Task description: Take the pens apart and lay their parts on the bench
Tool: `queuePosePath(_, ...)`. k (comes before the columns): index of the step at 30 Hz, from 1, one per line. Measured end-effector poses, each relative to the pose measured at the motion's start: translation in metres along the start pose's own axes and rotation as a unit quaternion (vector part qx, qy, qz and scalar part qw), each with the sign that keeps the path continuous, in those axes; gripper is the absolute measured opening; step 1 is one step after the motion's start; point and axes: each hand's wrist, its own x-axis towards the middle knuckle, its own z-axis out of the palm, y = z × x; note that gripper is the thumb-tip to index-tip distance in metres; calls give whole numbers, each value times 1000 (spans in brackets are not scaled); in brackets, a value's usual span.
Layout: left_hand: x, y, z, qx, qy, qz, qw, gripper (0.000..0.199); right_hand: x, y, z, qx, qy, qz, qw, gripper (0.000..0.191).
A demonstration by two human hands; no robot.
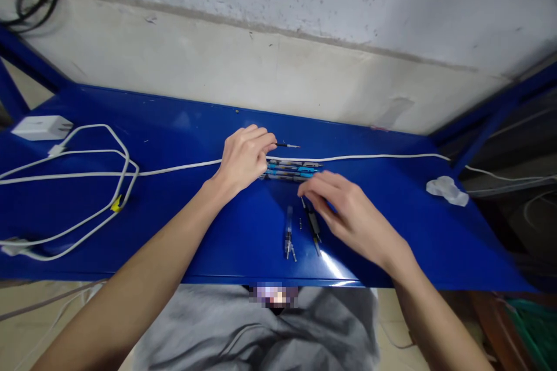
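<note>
My left hand point(244, 156) is closed, its fingertips pinching a dark pen refill point(288, 145) whose metal tip points right. Below that refill, several blue and black pens point(296, 170) lie side by side; my left hand covers their left ends. My right hand point(350, 208) reaches in from the right with thumb and fingertips drawn together. Whatever they hold, if anything, is too small to make out. Just under those fingertips lie dark, slim pen parts point(312, 221). Nearer the front edge are a clear pen barrel point(288, 229), a small spring point(294, 253) and a tiny metal piece point(300, 224).
Everything lies on a blue metal shelf point(195, 127) against a wall. A white cable point(183, 167) runs across it behind the pens, looping at left near a white charger point(42, 127). Crumpled clear plastic point(447, 190) sits at right. Blue posts point(487, 127) flank the shelf.
</note>
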Motion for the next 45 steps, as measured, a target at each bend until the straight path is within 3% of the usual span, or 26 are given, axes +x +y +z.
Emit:
queuePosePath(5, 0, 3, 0, -10, 1, 9, 1000, 23, -55, -19, 33, 15, -22, 75, 997, 20)
queuePosePath(10, 0, 5, -1, -19, -3, 8, 1000, 24, -75, -22, 57, -14, -32, 78, 996, 28)
queuePosePath(22, 1, 8, -4, -28, 0, 2, 1000, 23, -64, -22, 59, -17, -53, 75, 996, 19)
queuePosePath(45, 1, 10, -4, -32, -5, 9, 999, 25, -46, -17, 55, -55, -32, 142, 988, 17)
